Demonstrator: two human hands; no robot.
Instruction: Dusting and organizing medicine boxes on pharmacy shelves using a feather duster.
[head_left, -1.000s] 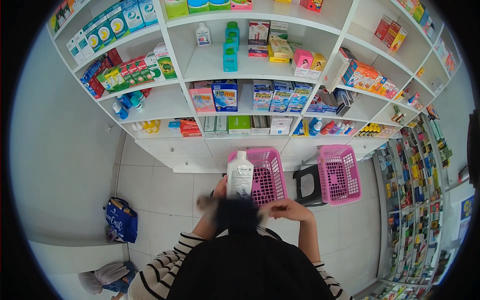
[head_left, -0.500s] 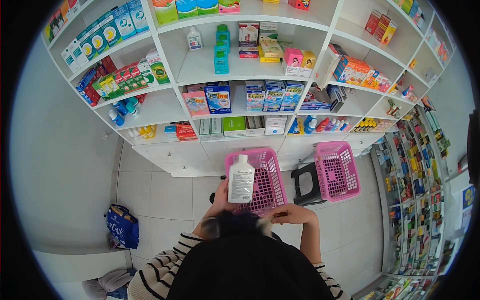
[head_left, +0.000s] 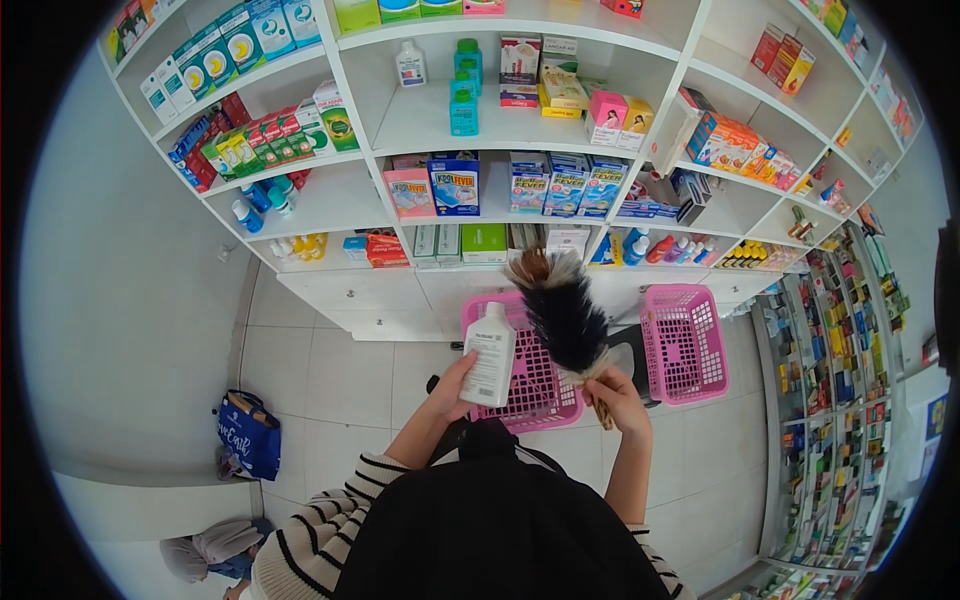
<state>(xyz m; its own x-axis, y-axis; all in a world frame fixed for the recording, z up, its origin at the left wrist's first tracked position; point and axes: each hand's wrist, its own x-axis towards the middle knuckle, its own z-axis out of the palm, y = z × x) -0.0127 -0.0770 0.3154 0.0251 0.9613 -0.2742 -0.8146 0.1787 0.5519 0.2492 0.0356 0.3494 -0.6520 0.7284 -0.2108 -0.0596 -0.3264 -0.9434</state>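
My left hand is wrapped round the lower side of a white plastic bottle, held upright with its printed label showing. In my right hand is the short handle of a feather duster, whose black, brown and cream feathers point up and to the left. The duster is apart from the bottle, to its right. Below both lies a pink plastic basket with a lattice bottom, partly hidden by the bottle and the duster.
White shelving ahead holds medicine boxes and bottles. A second pink basket rests on a dark stool at right. Product-filled glass shelves line the right side. A blue bag stands on the floor at left; another person is at lower left.
The feather duster has swung up from near my body to the right of the bottle, feathers now toward the shelves. The bottle has shifted slightly right, still in my left hand.
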